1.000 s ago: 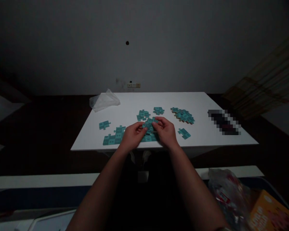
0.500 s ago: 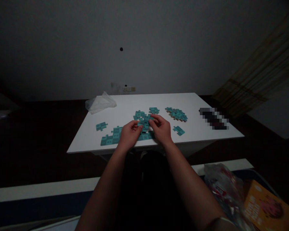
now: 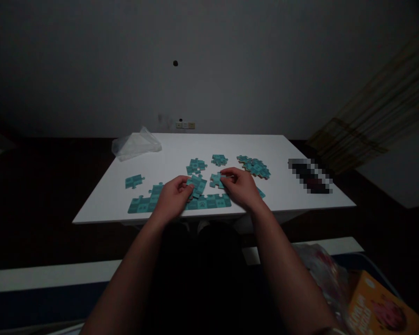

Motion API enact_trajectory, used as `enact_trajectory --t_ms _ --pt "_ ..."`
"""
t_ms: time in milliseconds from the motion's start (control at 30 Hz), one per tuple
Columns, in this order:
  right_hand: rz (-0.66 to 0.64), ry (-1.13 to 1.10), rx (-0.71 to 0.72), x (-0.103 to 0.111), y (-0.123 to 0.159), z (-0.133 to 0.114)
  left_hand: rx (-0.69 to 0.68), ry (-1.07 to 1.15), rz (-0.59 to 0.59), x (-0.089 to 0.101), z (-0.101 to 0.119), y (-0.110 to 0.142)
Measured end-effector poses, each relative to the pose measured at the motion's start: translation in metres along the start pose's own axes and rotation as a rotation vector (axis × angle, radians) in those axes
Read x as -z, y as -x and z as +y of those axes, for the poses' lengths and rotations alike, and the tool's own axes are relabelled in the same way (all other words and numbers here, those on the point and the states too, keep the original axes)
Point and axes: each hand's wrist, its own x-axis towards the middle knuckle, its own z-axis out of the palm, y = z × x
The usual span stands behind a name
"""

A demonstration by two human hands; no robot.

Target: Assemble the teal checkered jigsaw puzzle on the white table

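Between its thumb and fingers, my left hand (image 3: pixel 174 195) grips a teal puzzle piece (image 3: pixel 198 185), tilted above the table. My right hand (image 3: pixel 240 186) pinches another puzzle piece (image 3: pixel 216 180) by its right side. A gap separates the two pieces. Below them, a joined strip of puzzle (image 3: pixel 209 201) runs along the table's front edge, partly hidden by my left hand. Loose pieces (image 3: pixel 197 164) lie just beyond my left hand, with more pieces (image 3: pixel 219 159) to their right. One piece (image 3: pixel 134 181) rests alone at the left.
A pile of puzzle pieces (image 3: pixel 255 167) sits on the right of the white table (image 3: pixel 181 145). A clear plastic bag (image 3: pixel 136 145) lies at the back left, a pixelated dark object (image 3: pixel 310 177) at the right. Lower right are an orange box (image 3: pixel 380 304) and a plastic bag (image 3: pixel 323 270).
My hands, close together before, have moved apart, each with a puzzle piece. The joined strip shows more between them. The whole view has shifted slightly.
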Motion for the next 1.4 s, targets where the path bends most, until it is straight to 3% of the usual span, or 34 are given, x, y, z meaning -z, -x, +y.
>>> enact_trajectory --t_ms 333,633,800,933,1000,1100,1300,1400 --pt "-0.091 0.032 0.042 0.003 0.004 -0.003 0.094 -0.025 0.104 -0.006 0.025 0.009" --pt "0.03 0.354 0.169 -0.004 -0.003 0.004 0.101 0.02 0.13 -0.009 0.028 0.009" --pt "0.076 0.363 0.304 -0.008 0.001 -0.007 0.077 0.022 0.111 -0.011 0.026 0.009" --pt "-0.065 0.22 0.412 -0.013 0.011 -0.022 0.054 0.027 0.09 -0.011 0.026 0.009" --pt "-0.163 0.152 0.366 -0.016 0.014 -0.025 0.045 0.02 0.077 -0.01 0.026 0.009" --pt "-0.19 0.076 0.239 -0.02 0.012 -0.021 0.044 0.003 0.057 -0.009 0.026 0.008" --pt "0.051 -0.01 0.176 -0.017 0.004 -0.006 0.083 0.027 0.089 -0.006 0.022 0.003" --pt "0.135 0.054 0.111 -0.017 0.002 -0.003 0.109 0.081 0.111 -0.006 0.019 0.003"
